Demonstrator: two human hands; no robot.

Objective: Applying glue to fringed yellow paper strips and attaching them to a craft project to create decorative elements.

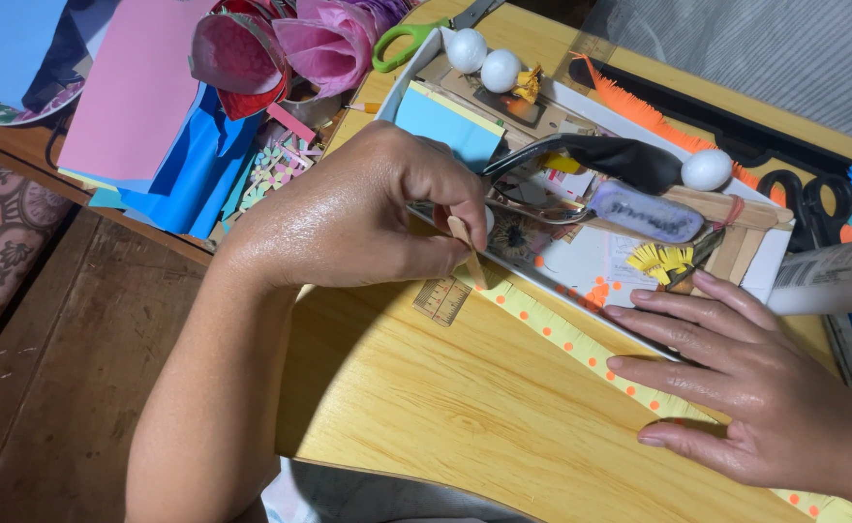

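I see left hand (349,218) fingers pinching a wooden stick (466,247) onto the yellow dotted paper strip (581,349) on the tabletop (445,407); right hand (745,387) fingers spread flat on it. Risk: uneven pressure tears or shifts the strip.

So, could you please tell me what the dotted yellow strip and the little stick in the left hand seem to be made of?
The yellow strip looks like thin matte paper: flat, with orange dots. The stick, pinched in the left hand, looks like pale bare wood, though it could be bamboo. The right hand presses the strip down.

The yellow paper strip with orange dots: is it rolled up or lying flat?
Flat. The yellow paper strip lies stretched across the wooden board, pressed by the right hand; the left hand holds a wooden stick at its end.
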